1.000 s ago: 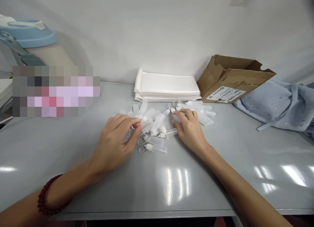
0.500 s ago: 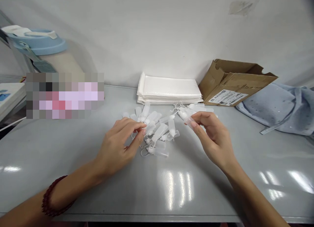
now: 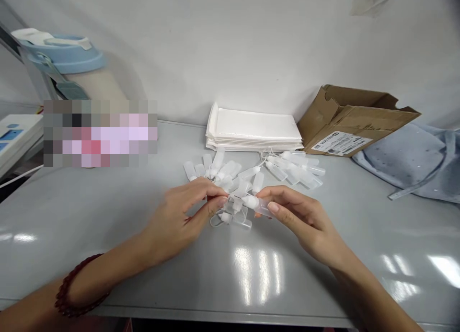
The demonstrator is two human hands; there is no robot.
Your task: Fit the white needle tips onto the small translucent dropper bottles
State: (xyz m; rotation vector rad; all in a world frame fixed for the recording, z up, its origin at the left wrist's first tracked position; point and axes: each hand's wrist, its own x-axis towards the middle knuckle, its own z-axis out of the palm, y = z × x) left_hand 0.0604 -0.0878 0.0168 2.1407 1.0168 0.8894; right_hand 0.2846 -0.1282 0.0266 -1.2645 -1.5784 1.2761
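Between the thumb and fingers of my right hand [image 3: 298,217] is a small translucent dropper bottle [image 3: 259,205], its white cap pointing left. My left hand [image 3: 194,212] is pinched at the edge of the pile, close to that cap; what its fingertips hold is too small to make out. Around and behind my fingertips lies a loose pile of similar dropper bottles [image 3: 226,170], some with thin white loops. A second group of dropper bottles [image 3: 293,168] rests farther back to the right.
A stack of white padded envelopes [image 3: 255,123] lies against the wall. Right of it stand an open cardboard box [image 3: 355,126] and a blue-grey cloth [image 3: 406,159]. A large blue-lidded bottle [image 3: 72,56] and a white device [image 3: 17,133] are at left on the grey table [image 3: 172,284].
My right hand has moved left and nearer from the back-right group, bringing a bottle toward my left fingertips. The view has shifted slightly.
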